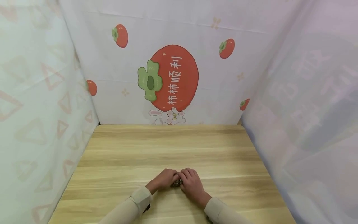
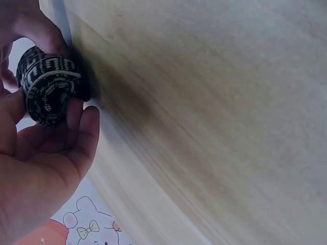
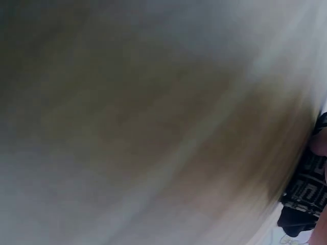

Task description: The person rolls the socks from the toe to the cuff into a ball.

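A rolled-up black cloth [image 1: 176,183] with a pale geometric pattern lies between both hands near the front middle of the table. Its spiral end faces the camera in the left wrist view, where the roll [image 2: 51,94] looks thick and knitted. My left hand [image 1: 165,178] holds one end, fingers curled below it. From the other side, my right hand [image 1: 192,184] grips the roll with its fingers bent over the top. At the right edge of the right wrist view, part of the cloth [image 3: 306,191] shows beside fingertips. The hands hide much of the roll.
The wooden table [image 1: 173,149] spreads around the hands. A white back sheet [image 1: 209,77] with persimmon and rabbit prints rises behind it. Fabric side walls [image 1: 42,93] stand to the left and right.
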Tool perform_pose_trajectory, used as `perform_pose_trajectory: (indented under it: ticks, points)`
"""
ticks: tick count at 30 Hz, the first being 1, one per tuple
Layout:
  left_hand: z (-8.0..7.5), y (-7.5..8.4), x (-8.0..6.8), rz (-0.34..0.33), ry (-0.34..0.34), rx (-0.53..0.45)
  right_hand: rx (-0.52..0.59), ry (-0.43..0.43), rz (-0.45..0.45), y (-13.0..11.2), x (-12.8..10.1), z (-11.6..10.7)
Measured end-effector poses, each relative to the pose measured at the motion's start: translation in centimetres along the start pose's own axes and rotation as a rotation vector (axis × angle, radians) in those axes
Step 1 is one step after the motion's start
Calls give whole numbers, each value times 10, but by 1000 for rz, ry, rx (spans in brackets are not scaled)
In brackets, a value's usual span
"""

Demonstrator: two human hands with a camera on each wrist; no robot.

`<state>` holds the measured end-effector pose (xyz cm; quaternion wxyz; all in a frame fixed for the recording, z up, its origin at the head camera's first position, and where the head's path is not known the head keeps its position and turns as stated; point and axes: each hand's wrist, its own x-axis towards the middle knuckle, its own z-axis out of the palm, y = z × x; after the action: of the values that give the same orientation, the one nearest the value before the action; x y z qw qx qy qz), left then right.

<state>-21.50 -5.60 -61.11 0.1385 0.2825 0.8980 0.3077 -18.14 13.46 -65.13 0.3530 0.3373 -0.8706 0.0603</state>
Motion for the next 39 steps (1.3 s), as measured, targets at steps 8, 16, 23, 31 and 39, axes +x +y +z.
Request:
perform_pose_trajectory:
  ticks: [8, 16, 23, 31, 39]
  points:
    - [5, 1, -6, -39, -12, -83, 81, 27, -13, 2, -4, -3]
    - [-10, 8, -9, -94, 30, -271, 274, -53, 258, 2, 3, -19]
    - [-30, 5, -4, -11, -59, -432, 628, -260, 681, 12, 28, -38]
    - [-48, 13, -1, 7, -36, -511, 936, -314, 929, 28, 48, -49]
    - [-51, 12, 2, 24, -9, -539, 1182, -301, 1090, 29, 50, -50]
